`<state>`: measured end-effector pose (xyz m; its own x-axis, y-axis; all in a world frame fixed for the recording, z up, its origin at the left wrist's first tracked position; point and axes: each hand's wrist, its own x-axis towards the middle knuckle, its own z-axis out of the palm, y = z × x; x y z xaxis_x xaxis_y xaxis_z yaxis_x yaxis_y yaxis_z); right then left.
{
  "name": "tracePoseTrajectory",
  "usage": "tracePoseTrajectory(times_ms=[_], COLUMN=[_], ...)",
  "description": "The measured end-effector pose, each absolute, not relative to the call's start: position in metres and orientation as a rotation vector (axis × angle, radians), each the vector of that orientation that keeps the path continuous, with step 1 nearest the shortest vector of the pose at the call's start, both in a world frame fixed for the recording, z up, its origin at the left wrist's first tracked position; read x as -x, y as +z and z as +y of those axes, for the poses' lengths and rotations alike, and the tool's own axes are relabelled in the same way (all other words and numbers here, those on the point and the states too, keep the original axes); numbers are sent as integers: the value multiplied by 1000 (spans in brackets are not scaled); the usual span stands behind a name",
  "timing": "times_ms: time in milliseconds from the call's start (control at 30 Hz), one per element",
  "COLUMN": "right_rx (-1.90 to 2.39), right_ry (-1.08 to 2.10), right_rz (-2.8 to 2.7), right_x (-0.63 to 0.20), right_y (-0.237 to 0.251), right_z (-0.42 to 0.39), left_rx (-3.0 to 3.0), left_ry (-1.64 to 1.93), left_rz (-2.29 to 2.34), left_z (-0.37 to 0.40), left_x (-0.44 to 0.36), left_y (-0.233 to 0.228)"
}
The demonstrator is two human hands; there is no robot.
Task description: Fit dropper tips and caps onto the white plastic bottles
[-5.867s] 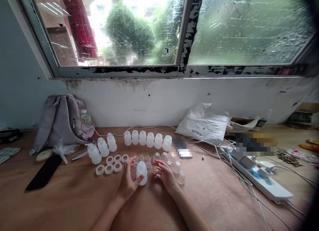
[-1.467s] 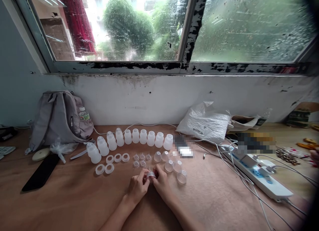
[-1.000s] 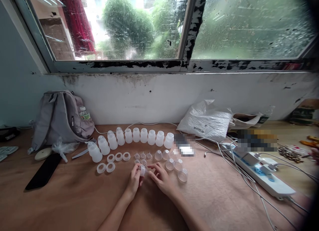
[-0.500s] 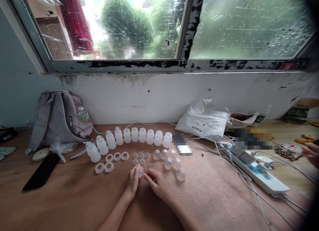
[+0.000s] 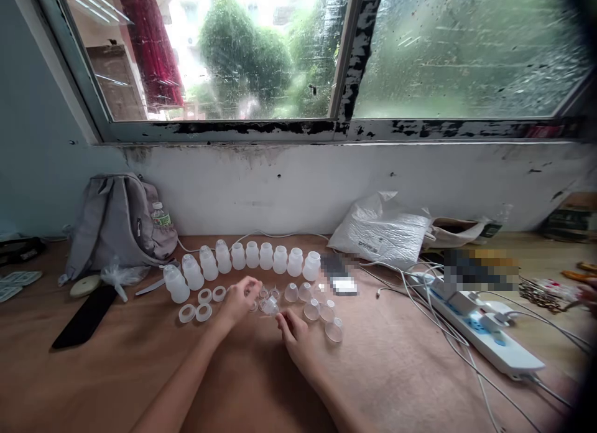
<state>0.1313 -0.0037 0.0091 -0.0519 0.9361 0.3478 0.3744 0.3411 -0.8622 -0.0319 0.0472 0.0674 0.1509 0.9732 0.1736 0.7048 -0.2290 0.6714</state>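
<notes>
Now apart, the left hand (image 5: 237, 299) reaches over the white rings (image 5: 205, 295), fingers curled, while the right hand (image 5: 293, 336) pinches a small clear nipple piece (image 5: 270, 306) above the worktop (image 5: 140, 371).

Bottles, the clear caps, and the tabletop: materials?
Bottles: probably matte plastic; milky white and translucent, light shows through. Clear caps: likely glossy plastic; see-through, with bright highlights. Tabletop: looks like wood or wood laminate, matte; brown, with faint grain streaks and little shine.

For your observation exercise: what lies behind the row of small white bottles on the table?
Behind the row of small white bottles a white cable runs along the wall. The bottles cover whatever table strip is directly behind them.
</notes>
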Motion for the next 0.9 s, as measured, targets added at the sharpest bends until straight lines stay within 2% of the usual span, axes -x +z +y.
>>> tracePoseTrajectory(times_ms=[167, 367, 500, 700, 833, 900], right_rx=[1247, 1266, 1259, 1259, 1251, 1242], right_ry=[644, 649, 654, 641, 629, 635], right_rz=[-1575, -1572, -1583, -1567, -1550, -1537], right_x=[-139, -141, -140, -140, -142, -142], right_y=[3, -4, -4, -3, -2, -1], right_z=[5, 9, 9, 8, 9, 9], left_rx=[-2043, -2097, -2178, -2288, -2408, -2429], left_ry=[766, 658, 736, 1064, 1390, 1417], left_rz=[1868, 2006, 2015, 1979, 1633, 1468], left_z=[107, 139, 131, 99, 57, 34], left_x=[51, 60, 59, 63, 62, 59], left_y=[83, 68, 58, 56, 51, 43])
